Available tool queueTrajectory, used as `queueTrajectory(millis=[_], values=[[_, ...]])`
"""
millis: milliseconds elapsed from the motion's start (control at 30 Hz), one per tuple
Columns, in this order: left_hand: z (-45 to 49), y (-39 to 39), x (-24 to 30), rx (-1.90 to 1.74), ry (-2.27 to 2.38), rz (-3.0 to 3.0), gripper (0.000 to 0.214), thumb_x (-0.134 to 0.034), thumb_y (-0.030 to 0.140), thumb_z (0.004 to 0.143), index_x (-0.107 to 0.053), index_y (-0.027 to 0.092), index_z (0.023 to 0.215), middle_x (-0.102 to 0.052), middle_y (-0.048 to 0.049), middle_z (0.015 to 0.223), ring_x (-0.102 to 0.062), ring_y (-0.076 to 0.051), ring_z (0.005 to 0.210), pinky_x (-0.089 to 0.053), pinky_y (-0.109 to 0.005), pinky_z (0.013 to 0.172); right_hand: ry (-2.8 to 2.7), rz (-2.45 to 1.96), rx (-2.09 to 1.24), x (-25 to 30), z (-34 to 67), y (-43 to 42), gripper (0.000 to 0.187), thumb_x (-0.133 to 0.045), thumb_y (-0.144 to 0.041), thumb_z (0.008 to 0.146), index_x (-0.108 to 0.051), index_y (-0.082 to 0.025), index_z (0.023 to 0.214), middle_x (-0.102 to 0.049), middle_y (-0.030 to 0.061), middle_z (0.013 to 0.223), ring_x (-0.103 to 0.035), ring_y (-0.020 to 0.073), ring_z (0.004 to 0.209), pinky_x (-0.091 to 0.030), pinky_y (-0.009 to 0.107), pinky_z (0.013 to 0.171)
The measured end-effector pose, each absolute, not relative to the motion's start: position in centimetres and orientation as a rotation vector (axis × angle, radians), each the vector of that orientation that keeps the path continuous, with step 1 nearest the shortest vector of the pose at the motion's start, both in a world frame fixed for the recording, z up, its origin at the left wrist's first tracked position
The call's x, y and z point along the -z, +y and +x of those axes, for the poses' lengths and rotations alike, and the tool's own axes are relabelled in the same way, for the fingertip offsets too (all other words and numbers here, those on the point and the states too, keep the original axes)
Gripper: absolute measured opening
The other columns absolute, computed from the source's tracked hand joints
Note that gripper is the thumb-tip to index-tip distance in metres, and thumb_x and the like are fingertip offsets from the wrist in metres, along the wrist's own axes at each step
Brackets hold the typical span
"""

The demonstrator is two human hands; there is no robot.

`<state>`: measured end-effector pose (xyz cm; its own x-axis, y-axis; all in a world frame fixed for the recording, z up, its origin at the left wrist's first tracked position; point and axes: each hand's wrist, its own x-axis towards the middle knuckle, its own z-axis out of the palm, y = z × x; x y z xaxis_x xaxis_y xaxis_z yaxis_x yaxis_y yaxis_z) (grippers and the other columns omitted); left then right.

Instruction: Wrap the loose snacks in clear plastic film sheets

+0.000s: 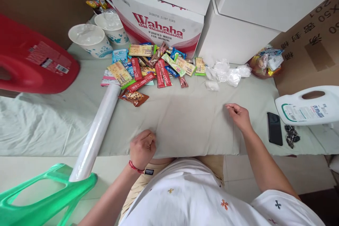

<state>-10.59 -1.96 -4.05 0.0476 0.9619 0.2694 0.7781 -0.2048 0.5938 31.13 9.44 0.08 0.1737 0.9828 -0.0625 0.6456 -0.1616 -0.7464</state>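
My left hand (142, 148) rests at the near edge of the pale green cloth (185, 120), fingers curled into a loose fist on the fabric; a red cord is on the wrist. My right hand (239, 116) lies further out to the right, fingers bent and pinched down on the cloth. What the fingers hold, if anything, is not visible. A pile of several wrapped snacks (150, 65) lies beyond both hands. A roll of clear film (96, 134) stretches diagonally to the left of my left hand.
A Wahaha box (159, 24) and white boxes stand behind. Two paper bowls (90, 40) sit back left, a red jug (29, 60) left, a green stool (39, 197) near left. Crumpled plastic bags (225, 72), a phone (274, 128), keys (291, 136) and a white jug (309, 107) lie right.
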Motion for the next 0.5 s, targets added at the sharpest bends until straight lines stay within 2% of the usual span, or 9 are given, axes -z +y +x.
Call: queueTrajectory(millis=[67,133,200,233,333,433,500], values=[[-10.4,-2.0,4.4,-0.929,1.782,2.068,0.026,-0.044,0.001,0.072,-0.055,0.022,0.059,-0.065,-0.0015,0.068,-0.059,-0.015,0.063,-0.045,-0.027,0.063,-1.648,-1.837,-0.598,-0.7,30.3,12.4,0.037,-0.061,-0.046,0.089,-0.079,-0.016,0.103,-0.059,-0.0007,0.067,-0.048,0.0140,0.060,-0.042,0.030,0.065],[-10.4,-2.0,4.6,-0.971,1.776,2.081,0.027,-0.045,0.000,0.071,-0.055,0.021,0.059,-0.064,-0.0013,0.067,-0.058,-0.015,0.063,-0.044,-0.028,0.062,-1.781,-1.766,-0.441,-1.0,29.1,15.8,0.038,-0.063,-0.038,0.086,-0.077,-0.018,0.115,-0.070,0.0056,0.094,-0.054,0.0147,0.067,-0.048,0.032,0.076],[-10.5,-2.2,4.5,-1.037,1.741,2.058,0.027,-0.045,-0.001,0.071,-0.053,0.021,0.058,-0.063,-0.0006,0.066,-0.057,-0.014,0.062,-0.044,-0.027,0.061,-1.870,-1.768,-0.385,-0.8,27.9,18.8,0.039,-0.064,-0.031,0.082,-0.076,-0.020,0.117,-0.069,0.0091,0.115,-0.056,0.0157,0.073,-0.049,0.034,0.082],[-10.5,-2.3,4.3,-1.078,1.719,2.013,0.027,-0.044,-0.001,0.072,-0.053,0.021,0.059,-0.063,-0.0006,0.067,-0.058,-0.014,0.062,-0.044,-0.027,0.062,-1.892,-1.795,-0.386,-0.7,27.2,19.8,0.035,-0.063,-0.028,0.082,-0.077,-0.020,0.112,-0.069,0.0096,0.115,-0.057,0.0168,0.076,-0.049,0.035,0.083],[-10.0,-2.9,3.1,-1.172,1.651,1.751,0.025,-0.046,0.004,0.082,-0.058,0.020,0.068,-0.066,-0.0019,0.077,-0.064,-0.014,0.072,-0.050,-0.027,0.069,-1.823,-1.791,-0.454,-0.2,24.7,19.7,0.021,-0.059,-0.027,0.085,-0.077,-0.018,0.090,-0.071,0.0080,0.095,-0.060,0.0197,0.080,-0.049,0.035,0.084],[-8.1,-3.0,1.5,-1.112,1.516,1.352,0.012,-0.056,0.023,0.093,-0.065,0.020,0.099,-0.071,-0.0048,0.092,-0.067,-0.016,0.076,-0.053,-0.027,0.065,-1.511,-1.610,-0.732,0.1,20.8,14.7,0.021,-0.063,-0.038,0.088,-0.074,-0.021,0.089,-0.068,0.0031,0.080,-0.057,0.0170,0.070,-0.048,0.031,0.072],[-6.0,-2.3,0.7,-1.058,1.341,1.043,0.034,-0.063,0.040,0.094,-0.058,0.021,0.122,-0.070,-0.0106,0.116,-0.070,-0.018,0.082,-0.054,-0.026,0.057,-1.358,-1.501,-1.029,0.2,17.6,9.9,0.023,-0.068,-0.045,0.086,-0.074,-0.023,0.090,-0.062,-0.0007,0.069,-0.051,0.0145,0.061,-0.043,0.027,0.060]])
